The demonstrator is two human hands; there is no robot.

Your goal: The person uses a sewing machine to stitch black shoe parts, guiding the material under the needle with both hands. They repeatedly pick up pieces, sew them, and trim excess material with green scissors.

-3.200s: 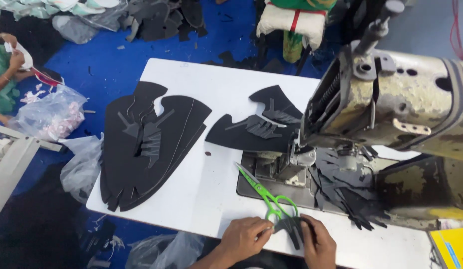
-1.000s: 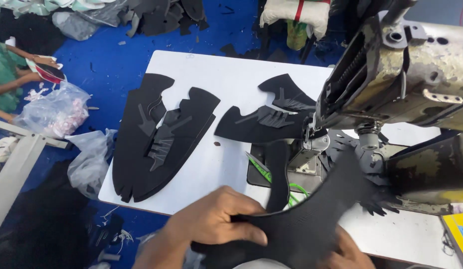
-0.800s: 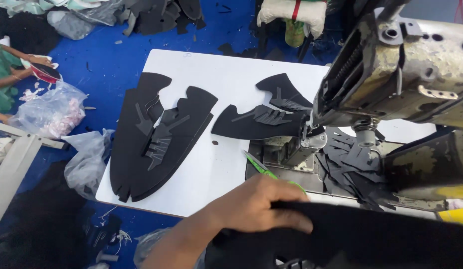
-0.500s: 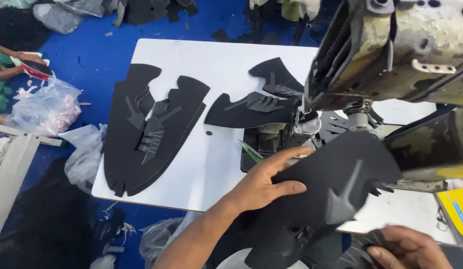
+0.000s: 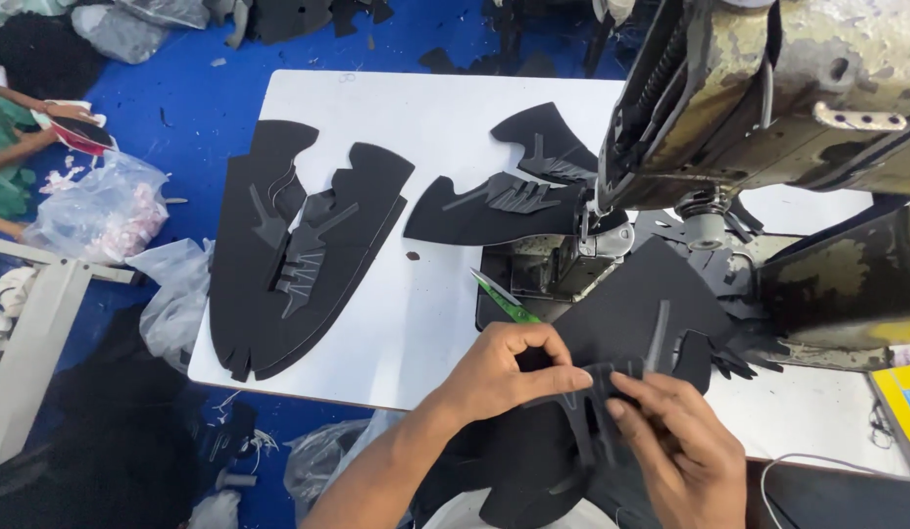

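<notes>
While your left hand (image 5: pixel 509 377) pinches the black cut piece (image 5: pixel 631 338) between thumb and fingers at the near edge of the white desk (image 5: pixel 416 127), your right hand (image 5: pixel 675 446) grips the piece's thin strips from the near right, fingers pressed on them. The piece lies just in front of the sewing machine (image 5: pixel 768 108). Green scissors (image 5: pixel 504 297) poke out beside your left hand. A stack of black pieces (image 5: pixel 298 255) lies to the left.

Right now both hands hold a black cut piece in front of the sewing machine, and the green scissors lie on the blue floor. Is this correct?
Not quite. In the head view the scissors lie on the white table, beside the sewing machine, not on the floor. The left hand and right hand do hold the black piece.
</notes>
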